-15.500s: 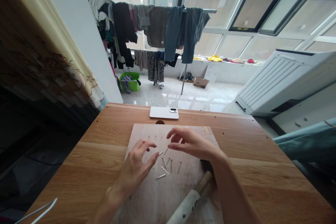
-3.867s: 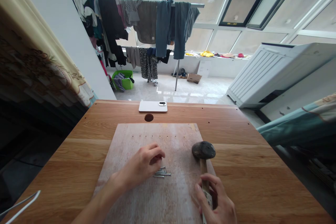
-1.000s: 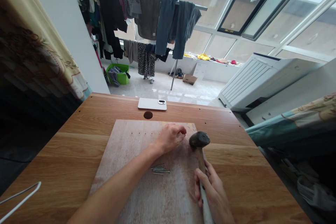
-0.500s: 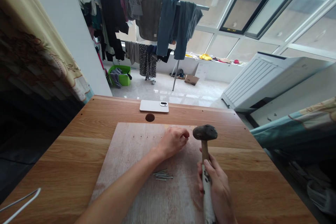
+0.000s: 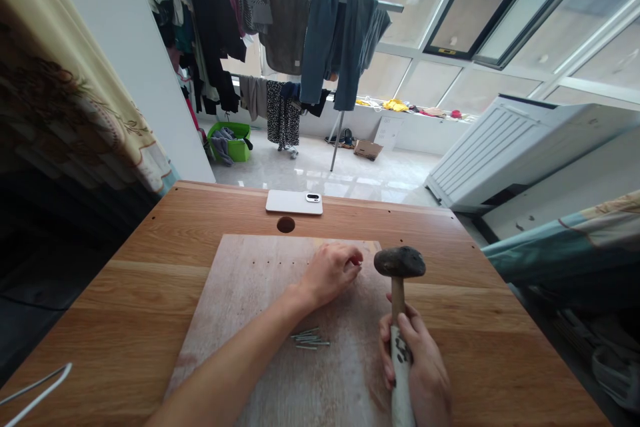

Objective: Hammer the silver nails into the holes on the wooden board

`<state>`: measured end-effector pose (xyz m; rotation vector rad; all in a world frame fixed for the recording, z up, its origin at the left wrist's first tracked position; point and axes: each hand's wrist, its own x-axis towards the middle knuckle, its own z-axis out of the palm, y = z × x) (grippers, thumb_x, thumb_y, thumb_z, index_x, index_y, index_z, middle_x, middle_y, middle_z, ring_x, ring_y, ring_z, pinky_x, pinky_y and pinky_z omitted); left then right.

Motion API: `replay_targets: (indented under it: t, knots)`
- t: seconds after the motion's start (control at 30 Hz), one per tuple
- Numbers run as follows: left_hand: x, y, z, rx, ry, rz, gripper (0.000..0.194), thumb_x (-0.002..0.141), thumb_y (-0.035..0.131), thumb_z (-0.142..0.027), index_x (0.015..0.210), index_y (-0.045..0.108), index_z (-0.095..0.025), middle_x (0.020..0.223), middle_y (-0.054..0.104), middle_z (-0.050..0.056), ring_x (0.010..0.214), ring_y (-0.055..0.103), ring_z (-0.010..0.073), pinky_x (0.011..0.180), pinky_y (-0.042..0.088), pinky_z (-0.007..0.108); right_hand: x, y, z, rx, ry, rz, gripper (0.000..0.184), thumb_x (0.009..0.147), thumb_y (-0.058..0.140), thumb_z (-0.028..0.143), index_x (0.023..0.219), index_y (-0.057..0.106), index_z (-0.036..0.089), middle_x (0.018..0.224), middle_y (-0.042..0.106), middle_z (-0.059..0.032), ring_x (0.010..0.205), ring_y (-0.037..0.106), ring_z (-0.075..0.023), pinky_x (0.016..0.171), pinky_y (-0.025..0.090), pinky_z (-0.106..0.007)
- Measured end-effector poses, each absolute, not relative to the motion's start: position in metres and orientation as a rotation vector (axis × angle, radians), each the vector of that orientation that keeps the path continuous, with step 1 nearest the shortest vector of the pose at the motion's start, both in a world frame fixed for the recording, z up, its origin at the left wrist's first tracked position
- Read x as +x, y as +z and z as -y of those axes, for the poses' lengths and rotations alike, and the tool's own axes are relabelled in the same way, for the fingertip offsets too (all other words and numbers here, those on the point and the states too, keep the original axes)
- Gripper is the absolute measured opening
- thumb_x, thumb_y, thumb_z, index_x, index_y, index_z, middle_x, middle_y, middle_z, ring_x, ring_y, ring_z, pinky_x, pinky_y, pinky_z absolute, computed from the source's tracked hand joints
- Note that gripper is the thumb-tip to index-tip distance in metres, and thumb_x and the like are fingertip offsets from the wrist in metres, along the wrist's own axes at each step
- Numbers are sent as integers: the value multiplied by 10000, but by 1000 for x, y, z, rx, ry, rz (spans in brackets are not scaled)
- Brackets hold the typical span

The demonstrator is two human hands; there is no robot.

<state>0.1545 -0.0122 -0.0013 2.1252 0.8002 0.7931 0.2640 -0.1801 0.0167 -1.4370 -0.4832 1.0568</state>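
A worn plywood board [image 5: 250,320] lies on the wooden table [image 5: 150,280]. My left hand [image 5: 333,273] rests on the board near its far right corner, fingers pinched together on something I cannot make out. My right hand [image 5: 415,367] is wrapped round the pale handle of a hammer [image 5: 399,267], whose dark head is raised just right of the left hand. A small bundle of nails [image 5: 310,339] lies on the board between my forearms. A row of small holes [image 5: 270,261] runs along the board's far part.
A white phone [image 5: 294,202] lies face down at the table's far edge, with a round hole [image 5: 285,224] in the tabletop beside it. A white wire hanger [image 5: 35,390] pokes in at the near left. Beyond the table stand a laundry rack and a white cabinet.
The left hand left the nail bundle and went to the board's far right part. My right hand lifted the hammer; over the last half second its head came slightly down and rightward.
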Motion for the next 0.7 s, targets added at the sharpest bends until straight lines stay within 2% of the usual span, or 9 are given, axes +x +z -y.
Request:
replay_targets:
  t: [0.13, 0.23, 0.43, 0.57, 0.7]
  knots:
    - [156, -2, 13, 2089, 787, -812, 202, 850, 704, -85, 1015, 722, -199, 921, 781, 19, 853, 702, 180, 842, 516, 288, 266, 16, 183, -1425, 1080, 523, 705, 860, 713, 633, 1421, 535, 244, 670, 606, 70, 327, 439, -82, 279, 396, -189]
    - [157, -2, 13, 2106, 799, -817, 214, 840, 707, -67, 1014, 726, -191, 896, 778, 20, 837, 703, 179, 825, 513, 283, 266, 16, 185, -1415, 1111, 560, 661, 870, 707, 592, 1414, 588, 235, 704, 649, 39, 336, 458, -84, 293, 421, -200]
    - [157, -3, 13, 2119, 840, -795, 225, 853, 672, -60, 1019, 724, -202, 904, 774, 20, 839, 703, 182, 825, 516, 284, 263, 15, 188, -1434, 1097, 636, 491, 871, 727, 546, 1240, 718, 222, 740, 718, -11, 342, 457, -76, 311, 381, -191]
    - [156, -3, 13, 2098, 843, -777, 258, 859, 666, -64, 1072, 713, -200, 927, 778, 25, 857, 707, 186, 829, 523, 285, 259, 13, 189, -1463, 1139, 618, 401, 884, 705, 577, 1004, 752, 197, 505, 574, 34, 326, 385, -90, 317, 348, -198]
    - [156, -6, 13, 2082, 836, -779, 253, 853, 681, -75, 1070, 708, -203, 913, 781, 18, 846, 715, 180, 819, 532, 276, 258, 13, 190, -1470, 1109, 602, 382, 889, 701, 582, 849, 708, 202, 557, 592, 21, 352, 387, -80, 338, 350, -198]
